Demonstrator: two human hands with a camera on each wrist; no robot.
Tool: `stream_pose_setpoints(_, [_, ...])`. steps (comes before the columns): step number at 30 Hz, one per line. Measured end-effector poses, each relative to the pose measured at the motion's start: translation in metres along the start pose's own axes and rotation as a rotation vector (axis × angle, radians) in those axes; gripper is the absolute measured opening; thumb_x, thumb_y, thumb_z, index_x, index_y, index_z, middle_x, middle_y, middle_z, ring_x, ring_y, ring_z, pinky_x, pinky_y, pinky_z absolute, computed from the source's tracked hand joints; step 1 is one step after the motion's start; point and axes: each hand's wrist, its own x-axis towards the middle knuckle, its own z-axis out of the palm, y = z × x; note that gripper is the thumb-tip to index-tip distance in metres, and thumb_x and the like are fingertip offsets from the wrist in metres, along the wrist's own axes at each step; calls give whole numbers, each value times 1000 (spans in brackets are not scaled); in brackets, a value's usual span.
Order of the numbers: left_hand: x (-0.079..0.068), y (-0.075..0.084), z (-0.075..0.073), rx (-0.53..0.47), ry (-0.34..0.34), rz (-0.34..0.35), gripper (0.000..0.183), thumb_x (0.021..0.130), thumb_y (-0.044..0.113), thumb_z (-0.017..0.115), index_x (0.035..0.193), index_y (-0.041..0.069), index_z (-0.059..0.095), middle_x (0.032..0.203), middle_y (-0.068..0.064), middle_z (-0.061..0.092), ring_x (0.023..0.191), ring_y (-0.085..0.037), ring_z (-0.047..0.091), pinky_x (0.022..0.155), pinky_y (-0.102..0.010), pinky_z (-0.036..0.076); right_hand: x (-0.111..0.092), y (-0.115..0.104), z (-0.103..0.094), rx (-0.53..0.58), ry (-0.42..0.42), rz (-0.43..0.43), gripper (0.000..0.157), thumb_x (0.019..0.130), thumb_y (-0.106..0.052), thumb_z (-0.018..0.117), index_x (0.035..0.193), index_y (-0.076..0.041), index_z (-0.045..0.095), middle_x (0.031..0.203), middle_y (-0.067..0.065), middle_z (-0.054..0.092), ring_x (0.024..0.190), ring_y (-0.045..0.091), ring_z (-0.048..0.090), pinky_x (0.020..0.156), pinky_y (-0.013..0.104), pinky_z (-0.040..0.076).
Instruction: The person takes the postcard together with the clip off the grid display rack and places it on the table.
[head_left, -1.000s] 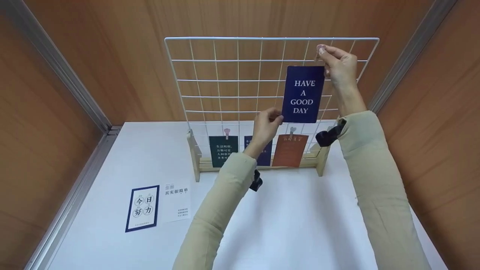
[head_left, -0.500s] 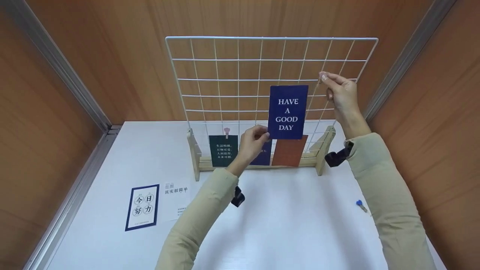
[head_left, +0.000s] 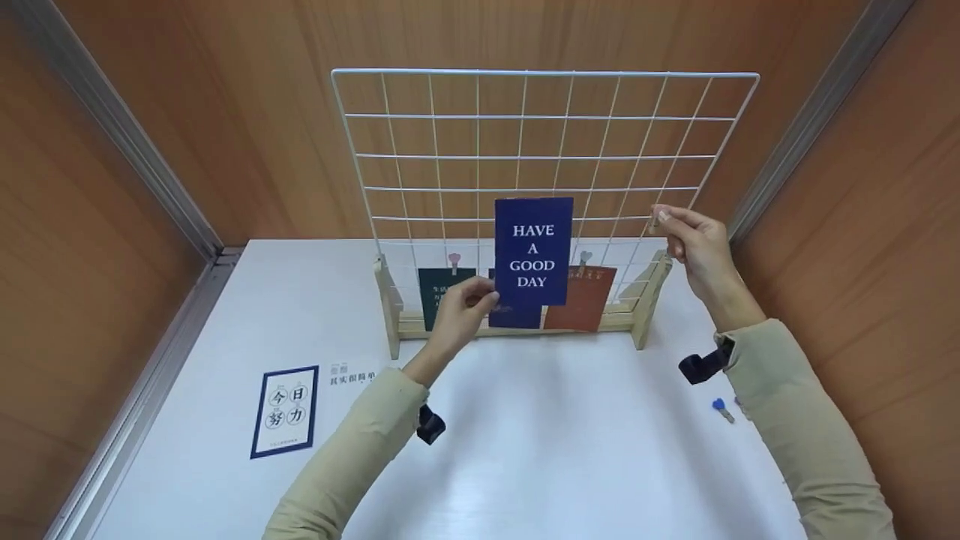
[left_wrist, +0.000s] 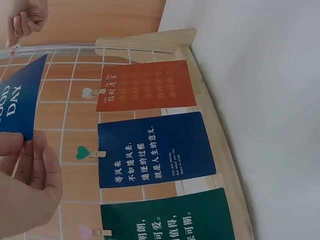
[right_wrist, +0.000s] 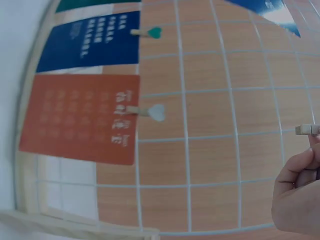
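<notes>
My left hand (head_left: 457,315) pinches the lower left corner of a dark blue card (head_left: 534,251) printed HAVE A GOOD DAY, held in front of the white wire grid (head_left: 547,73). Farther right, my right hand (head_left: 703,251) pinches a small wooden clothespin (right_wrist: 303,130); its pink end shows between the fingertips in the head view. Low on the grid hang a green card (left_wrist: 170,217), another blue card (left_wrist: 157,150) and an orange card (left_wrist: 147,86). A heart-topped clothespin holds each at its top edge. The held card overlaps the hanging blue one in the head view.
Wooden feet (head_left: 643,322) support the grid on a white table (head_left: 510,450). At the left lie a blue-bordered card (head_left: 283,412) and a white card (head_left: 351,375), partly behind my left sleeve. A blue-topped clothespin (head_left: 722,409) lies beside the right sleeve. Wood-grain panels (head_left: 885,247) enclose the table.
Both hands have come down from the grid's upper right. The left has carried the blue card down and leftward; the right has dropped away from it with the clothespin. The blue-topped clothespin has come into view.
</notes>
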Motion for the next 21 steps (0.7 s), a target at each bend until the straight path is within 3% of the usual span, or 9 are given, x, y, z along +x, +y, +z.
stream_pose_setpoints(7, [-12,-13,-15,-44,16,-36,14,87,5,53,98,-2,60,88,-10,60,81,-22,57,72,-29,48,-13,12,-15,-33,-16,18,11,84,-7,59,89,-5,69,79,1,66,40,4,37,40,15,31])
stream_pose_setpoints(13, [-18,-15,-26,-82,43,-85,16,88,5,53,100,-2,59,92,-10,59,83,-21,58,76,-30,47,-24,19,-22,-64,-24,34,14,84,-9,60,92,-3,69,78,2,65,41,4,37,40,15,31])
stream_pose_setpoints(21, [-38,-30,-40,-94,52,-85,14,86,1,53,97,-5,59,90,-10,58,82,-22,57,75,-29,47,-42,31,-35,-100,-33,68,15,84,-10,59,94,-3,68,80,0,65,42,4,37,41,15,32])
